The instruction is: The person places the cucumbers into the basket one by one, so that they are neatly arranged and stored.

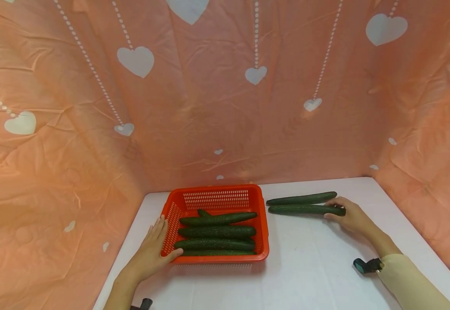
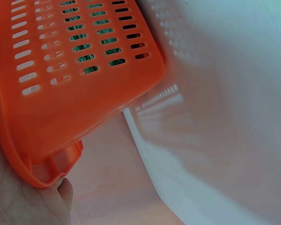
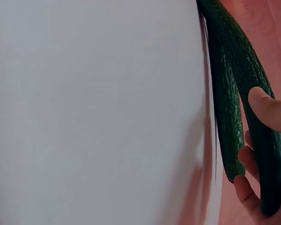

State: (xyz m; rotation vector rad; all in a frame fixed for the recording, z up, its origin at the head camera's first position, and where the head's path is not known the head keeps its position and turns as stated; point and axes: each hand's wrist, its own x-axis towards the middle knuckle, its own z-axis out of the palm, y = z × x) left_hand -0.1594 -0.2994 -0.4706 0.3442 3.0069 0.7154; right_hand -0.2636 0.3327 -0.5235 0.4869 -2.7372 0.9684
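An orange-red plastic basket (image 1: pixel 217 258) with slotted walls stands on the white table, and several dark green cucumbers (image 1: pixel 217 232) lie crosswise in it. My left hand (image 1: pixel 151 250) rests on the basket's front left corner, its fingers mostly straight along the left side and the thumb over the front rim. The left wrist view shows part of this hand (image 2: pixel 30 204) against the rim. To the right of the basket, my right hand (image 1: pixel 350 216) grips a cucumber (image 1: pixel 298 209) near its right end, thumb on one side and fingers on the other. Just behind it lies another cucumber (image 1: pixel 302 199).
The white table (image 1: pixel 298 267) extends in front of and to the right of the basket. Peach-coloured cloth (image 1: pixel 209 107) with white hearts hangs behind the table and along both sides. A small dark device (image 1: pixel 367 265) is worn at the right wrist.
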